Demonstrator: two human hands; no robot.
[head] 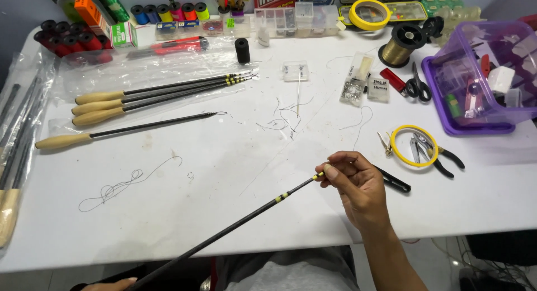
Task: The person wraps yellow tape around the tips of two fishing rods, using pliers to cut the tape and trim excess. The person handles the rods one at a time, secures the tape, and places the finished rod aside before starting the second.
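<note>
White table (235, 179) under everything, cluttered along the back with thread spools (168, 12) and small boxes, and four wooden-handled rods (145, 95) lie at the left. Right hand (358, 184) is closed, pinching the tip of a thin black rod (235, 226) with yellow bands, held slanting above the table. Left hand (109, 284) barely shows at the bottom edge near the rod's lower end; its grip cannot be told. For steady tip work, keep the pinch light and close to the end, with the rod held level
</note>
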